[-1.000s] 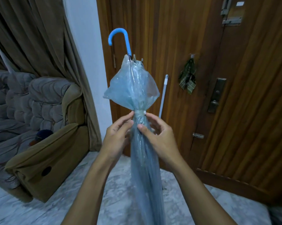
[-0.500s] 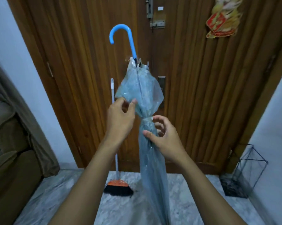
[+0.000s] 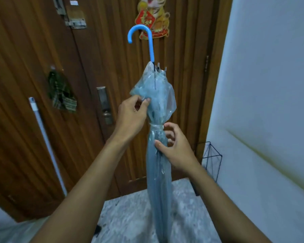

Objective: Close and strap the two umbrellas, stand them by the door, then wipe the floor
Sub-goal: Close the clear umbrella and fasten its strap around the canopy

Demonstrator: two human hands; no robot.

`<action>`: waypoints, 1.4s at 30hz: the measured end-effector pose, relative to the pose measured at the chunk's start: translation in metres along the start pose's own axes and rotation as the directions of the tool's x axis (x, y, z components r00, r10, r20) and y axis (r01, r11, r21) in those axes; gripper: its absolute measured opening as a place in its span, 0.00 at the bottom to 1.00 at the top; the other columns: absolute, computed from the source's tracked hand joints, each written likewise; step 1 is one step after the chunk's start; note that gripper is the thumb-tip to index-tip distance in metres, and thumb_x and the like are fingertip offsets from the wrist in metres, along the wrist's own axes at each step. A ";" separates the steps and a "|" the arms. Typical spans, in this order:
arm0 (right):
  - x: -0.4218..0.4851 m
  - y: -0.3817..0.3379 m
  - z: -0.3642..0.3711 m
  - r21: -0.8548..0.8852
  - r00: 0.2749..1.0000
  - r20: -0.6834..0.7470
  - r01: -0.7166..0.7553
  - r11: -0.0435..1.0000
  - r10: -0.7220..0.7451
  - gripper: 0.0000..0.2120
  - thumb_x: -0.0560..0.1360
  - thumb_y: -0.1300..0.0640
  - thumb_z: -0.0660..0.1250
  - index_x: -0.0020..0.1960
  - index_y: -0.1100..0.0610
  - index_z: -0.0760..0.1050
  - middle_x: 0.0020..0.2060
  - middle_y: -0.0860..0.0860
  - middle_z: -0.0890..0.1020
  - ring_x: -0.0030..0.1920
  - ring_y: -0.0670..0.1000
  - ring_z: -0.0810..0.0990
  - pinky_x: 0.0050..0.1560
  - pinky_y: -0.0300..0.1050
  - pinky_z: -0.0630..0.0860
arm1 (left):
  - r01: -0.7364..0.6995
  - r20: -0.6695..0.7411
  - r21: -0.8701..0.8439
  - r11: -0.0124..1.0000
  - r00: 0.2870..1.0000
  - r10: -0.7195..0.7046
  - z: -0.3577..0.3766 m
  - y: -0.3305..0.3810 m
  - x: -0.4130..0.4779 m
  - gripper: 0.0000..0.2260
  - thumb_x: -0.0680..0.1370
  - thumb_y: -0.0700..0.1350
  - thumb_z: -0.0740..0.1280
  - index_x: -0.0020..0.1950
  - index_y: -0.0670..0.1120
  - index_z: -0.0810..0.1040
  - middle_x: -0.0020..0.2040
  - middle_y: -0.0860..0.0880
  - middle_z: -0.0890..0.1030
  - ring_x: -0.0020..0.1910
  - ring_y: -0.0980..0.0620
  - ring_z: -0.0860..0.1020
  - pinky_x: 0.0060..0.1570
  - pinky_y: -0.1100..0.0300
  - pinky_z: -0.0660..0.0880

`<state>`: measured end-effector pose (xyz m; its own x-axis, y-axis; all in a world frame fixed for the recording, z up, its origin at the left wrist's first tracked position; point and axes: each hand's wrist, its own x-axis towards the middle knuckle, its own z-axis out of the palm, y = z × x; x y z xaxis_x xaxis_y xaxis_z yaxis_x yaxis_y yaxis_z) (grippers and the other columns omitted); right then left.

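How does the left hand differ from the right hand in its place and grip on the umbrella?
The left hand is higher, above the strap; the right hand is below it. The left hand pinches a loose fold; the right hand curls round the bundled part. Both hold the same umbrella.

There is one view. A wide-angle camera worn on the person's head looks forward and down along both forearms. It faces a wooden door point(image 3: 95, 76) from close by, and the picture is tilted so that the door's boards lean. A white wall point(image 3: 270, 85) fills the right side, and a strip of marble floor point(image 3: 130, 216) lies along the bottom edge. The left hand point(image 3: 132, 116) and right hand point(image 3: 175, 149) sit near the middle at arm's length, and the umbrella point(image 3: 159, 181) they hold runs from the upper middle down past the bottom edge. Straight lines bend toward the borders.
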<state>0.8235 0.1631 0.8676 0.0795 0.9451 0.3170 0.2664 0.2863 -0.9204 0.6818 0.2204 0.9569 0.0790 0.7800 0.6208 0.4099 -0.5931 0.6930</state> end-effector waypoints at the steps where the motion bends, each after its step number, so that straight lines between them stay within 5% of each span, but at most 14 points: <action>1: 0.002 0.007 -0.015 0.010 0.999 -0.033 -0.019 1.000 0.019 0.25 0.74 0.53 0.73 0.66 0.44 0.66 0.54 0.44 0.81 0.53 0.43 0.81 0.44 0.37 0.80 | 0.002 0.082 -0.051 0.999 0.997 0.002 0.013 0.005 0.004 0.07 0.80 0.47 0.65 0.43 0.51 0.79 0.39 0.57 0.80 0.35 0.66 0.77 0.36 0.70 0.71; 4: 0.008 0.027 -0.056 0.072 0.984 -0.148 -0.086 0.994 0.096 0.26 0.73 0.54 0.75 0.66 0.45 0.67 0.55 0.46 0.82 0.52 0.45 0.84 0.47 0.42 0.82 | 0.135 0.340 -0.301 0.944 0.940 -0.026 0.049 0.010 0.008 0.09 0.80 0.45 0.65 0.60 0.52 0.78 0.53 0.58 0.81 0.51 0.69 0.79 0.50 0.68 0.76; 7: 0.015 0.044 -0.093 0.100 0.958 -0.253 -0.115 0.988 0.137 0.27 0.73 0.54 0.75 0.68 0.48 0.67 0.56 0.49 0.83 0.53 0.49 0.84 0.53 0.47 0.82 | 0.290 0.458 -0.375 0.881 0.884 -0.096 0.093 -0.012 -0.003 0.13 0.79 0.46 0.66 0.62 0.59 0.76 0.60 0.55 0.81 0.60 0.58 0.78 0.56 0.57 0.78; 9: 0.020 0.049 -0.113 0.108 0.945 -0.288 -0.128 0.986 0.154 0.26 0.74 0.55 0.74 0.68 0.49 0.68 0.55 0.49 0.83 0.52 0.47 0.85 0.52 0.45 0.82 | 0.390 0.584 -0.309 0.868 0.798 -0.150 0.125 -0.029 -0.010 0.14 0.78 0.47 0.67 0.63 0.61 0.74 0.61 0.54 0.80 0.61 0.55 0.78 0.57 0.54 0.78; 12: 0.035 0.058 -0.136 0.122 0.935 -0.308 -0.145 0.982 0.176 0.25 0.75 0.56 0.73 0.69 0.50 0.67 0.56 0.49 0.83 0.51 0.47 0.85 0.51 0.43 0.82 | 0.520 0.769 -0.222 0.825 0.614 -0.179 0.167 -0.038 -0.011 0.15 0.80 0.49 0.64 0.67 0.53 0.73 0.58 0.51 0.81 0.52 0.59 0.81 0.45 0.66 0.77; 14: 0.050 0.064 -0.150 0.139 0.934 -0.299 -0.158 0.978 0.193 0.24 0.77 0.58 0.71 0.69 0.51 0.67 0.54 0.47 0.84 0.48 0.44 0.85 0.48 0.39 0.82 | 0.561 0.797 -0.249 0.789 0.582 -0.161 0.188 -0.039 -0.001 0.13 0.81 0.48 0.63 0.65 0.51 0.75 0.56 0.50 0.83 0.50 0.57 0.83 0.42 0.67 0.76; 20: 0.120 0.092 -0.189 0.130 0.930 -0.272 -0.219 0.967 0.247 0.19 0.79 0.61 0.65 0.69 0.53 0.69 0.50 0.48 0.85 0.45 0.41 0.84 0.42 0.33 0.78 | 0.516 0.744 -0.333 0.789 0.658 -0.117 0.254 -0.063 0.055 0.12 0.80 0.45 0.65 0.62 0.45 0.74 0.53 0.46 0.84 0.52 0.50 0.83 0.48 0.59 0.80; 23: 0.162 0.110 -0.203 0.071 0.913 -0.325 -0.235 0.969 0.245 0.17 0.79 0.57 0.66 0.67 0.52 0.72 0.50 0.45 0.83 0.44 0.33 0.82 0.42 0.27 0.75 | 0.479 0.693 -0.352 0.804 0.711 -0.120 0.295 -0.077 0.083 0.10 0.80 0.40 0.65 0.60 0.39 0.73 0.46 0.45 0.83 0.42 0.53 0.82 0.44 0.60 0.79; 28: 0.228 0.157 -0.220 -0.181 0.877 -0.456 -0.260 0.948 0.154 0.20 0.76 0.49 0.70 0.67 0.50 0.75 0.56 0.45 0.83 0.53 0.43 0.81 0.56 0.46 0.80 | 0.466 0.705 -0.323 0.823 0.700 -0.120 0.356 -0.105 0.127 0.07 0.80 0.42 0.65 0.57 0.45 0.75 0.46 0.46 0.82 0.37 0.55 0.82 0.36 0.63 0.78; 32: 0.265 0.195 -0.245 -0.143 0.855 -0.488 -0.275 0.951 0.174 0.20 0.76 0.52 0.71 0.66 0.51 0.75 0.55 0.48 0.83 0.52 0.48 0.83 0.55 0.54 0.81 | 0.530 0.703 -0.373 0.762 0.697 -0.142 0.391 -0.133 0.173 0.13 0.79 0.42 0.66 0.64 0.49 0.73 0.59 0.48 0.80 0.49 0.59 0.83 0.51 0.60 0.79; 35: 0.291 0.216 -0.261 -0.119 0.846 -0.509 -0.255 0.960 0.162 0.19 0.75 0.55 0.72 0.65 0.51 0.75 0.54 0.50 0.83 0.53 0.49 0.83 0.57 0.53 0.81 | 0.532 0.677 -0.434 0.727 0.725 -0.127 0.416 -0.133 0.208 0.22 0.79 0.45 0.67 0.72 0.50 0.67 0.61 0.50 0.79 0.55 0.56 0.82 0.54 0.57 0.79; 38: 0.326 0.233 -0.275 -0.090 0.848 -0.516 -0.193 0.977 0.120 0.19 0.75 0.59 0.73 0.64 0.54 0.74 0.54 0.51 0.83 0.54 0.50 0.83 0.58 0.56 0.80 | 0.498 0.567 -0.521 0.693 0.809 -0.155 0.456 -0.127 0.238 0.21 0.78 0.40 0.68 0.69 0.44 0.67 0.53 0.47 0.82 0.44 0.59 0.84 0.43 0.67 0.78; 42: 0.373 0.260 -0.306 -0.067 0.854 -0.509 -0.162 0.984 0.106 0.22 0.74 0.62 0.74 0.65 0.59 0.73 0.55 0.53 0.82 0.54 0.49 0.83 0.57 0.49 0.81 | 0.430 0.445 -0.571 0.700 0.878 -0.176 0.511 -0.140 0.269 0.18 0.76 0.38 0.71 0.63 0.41 0.69 0.56 0.40 0.81 0.43 0.59 0.84 0.43 0.66 0.78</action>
<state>1.2160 0.5424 0.8164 0.5853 0.7574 0.2895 0.3137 0.1177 -0.9422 1.1102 0.6157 0.8394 0.4018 0.8781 0.2599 -0.1980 -0.1938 0.9609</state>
